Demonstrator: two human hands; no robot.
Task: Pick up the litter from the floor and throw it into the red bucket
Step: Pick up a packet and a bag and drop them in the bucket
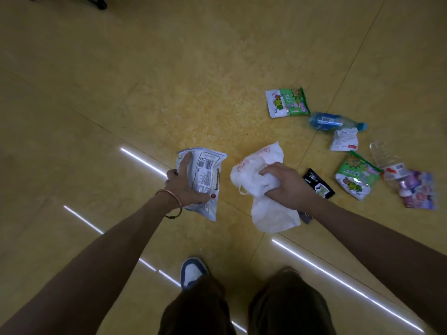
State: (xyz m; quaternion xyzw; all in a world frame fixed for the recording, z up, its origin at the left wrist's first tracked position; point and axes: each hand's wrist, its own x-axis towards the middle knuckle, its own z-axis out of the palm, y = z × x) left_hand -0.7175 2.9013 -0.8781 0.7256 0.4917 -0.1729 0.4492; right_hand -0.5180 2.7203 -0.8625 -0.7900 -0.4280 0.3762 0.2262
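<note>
While both arms are extended downward, a white snack packet is gripped by the left hand and a crumpled white plastic bag is clenched in the right hand, presumably so two pieces go in one trip. More litter, including a blue bottle, lies beyond the right hand; the red bucket is not visible.

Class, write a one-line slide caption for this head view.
Left hand grips a white snack packet, right hand a white plastic bag; more litter beyond.

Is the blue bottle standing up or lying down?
Lying down. The blue bottle rests on its side on the floor, its cap end pointing right, next to a green snack packet.
</note>
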